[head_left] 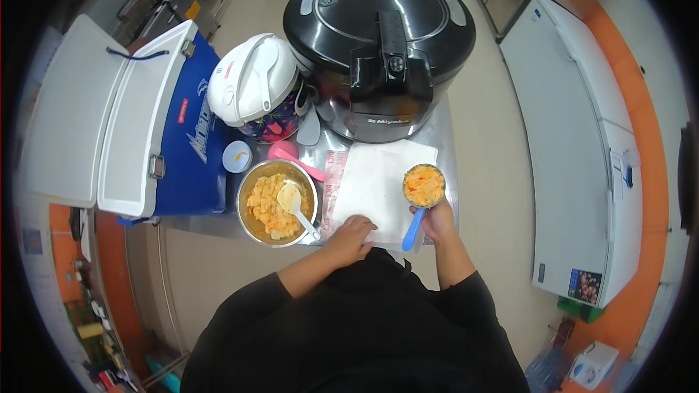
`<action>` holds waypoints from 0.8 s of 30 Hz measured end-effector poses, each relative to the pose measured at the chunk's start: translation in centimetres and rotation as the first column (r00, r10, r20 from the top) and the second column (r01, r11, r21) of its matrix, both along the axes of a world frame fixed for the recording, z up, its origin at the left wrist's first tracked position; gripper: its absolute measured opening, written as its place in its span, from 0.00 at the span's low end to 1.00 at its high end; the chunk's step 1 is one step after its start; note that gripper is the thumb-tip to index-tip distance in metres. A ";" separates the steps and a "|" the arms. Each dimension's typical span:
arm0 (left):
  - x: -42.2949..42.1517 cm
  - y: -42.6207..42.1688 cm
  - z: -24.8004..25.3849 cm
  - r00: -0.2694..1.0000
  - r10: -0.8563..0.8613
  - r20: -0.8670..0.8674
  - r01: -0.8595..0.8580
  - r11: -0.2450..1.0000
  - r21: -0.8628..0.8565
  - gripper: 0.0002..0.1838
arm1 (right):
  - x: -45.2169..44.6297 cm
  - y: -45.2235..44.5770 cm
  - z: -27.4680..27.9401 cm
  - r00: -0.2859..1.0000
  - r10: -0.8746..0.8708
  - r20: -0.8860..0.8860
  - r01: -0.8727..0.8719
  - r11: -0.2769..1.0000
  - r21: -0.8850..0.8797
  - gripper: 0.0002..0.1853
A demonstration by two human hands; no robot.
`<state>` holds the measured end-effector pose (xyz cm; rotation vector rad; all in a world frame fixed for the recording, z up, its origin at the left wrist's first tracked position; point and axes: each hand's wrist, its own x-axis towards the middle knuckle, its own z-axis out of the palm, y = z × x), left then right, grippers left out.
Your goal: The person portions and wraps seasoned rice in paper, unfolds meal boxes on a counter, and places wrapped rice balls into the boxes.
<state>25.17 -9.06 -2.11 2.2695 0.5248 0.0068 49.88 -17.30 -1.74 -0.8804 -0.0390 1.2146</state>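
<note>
My right hand point(440, 223) is closed around the side of a round scoop point(424, 186) filled with yellow-orange food, its blue handle point(413, 230) pointing toward me. The scoop is over the right side of a sheet or stack of white paper point(378, 189). On the paper's near left edge rests my left hand point(352, 239), fingers stretched out and holding nothing. To its left stands a metal bowl point(242, 212) of chunky yellow-orange food point(267, 207), with a white serving spoon point(297, 207) lying in it.
Behind the paper stands a large black rice cooker point(386, 113). Left of it are a smaller white-lidded cooker point(244, 87), a pink ladle point(287, 154), a small white cup point(237, 156) and a blue cooler box point(186, 160) with its lid raised. A white chest freezer point(568, 138) stands at right.
</note>
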 end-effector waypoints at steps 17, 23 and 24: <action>-1.8 -3.6 -3.3 0.989 0.145 -0.010 -0.135 0.943 0.303 0.37 | -3.6 3.0 -1.5 -0.757 0.298 0.582 -0.072 0.847 -0.527 0.26; -1.9 -3.3 -4.2 0.993 0.118 0.024 -0.119 0.934 0.337 0.34 | -4.2 3.0 -1.9 -0.808 0.353 0.472 0.043 0.834 -0.551 0.30; -1.8 -3.2 -4.2 0.993 0.115 0.016 -0.113 0.933 0.343 0.33 | -4.1 3.1 -2.0 -0.801 0.383 0.461 0.077 0.828 -0.555 0.30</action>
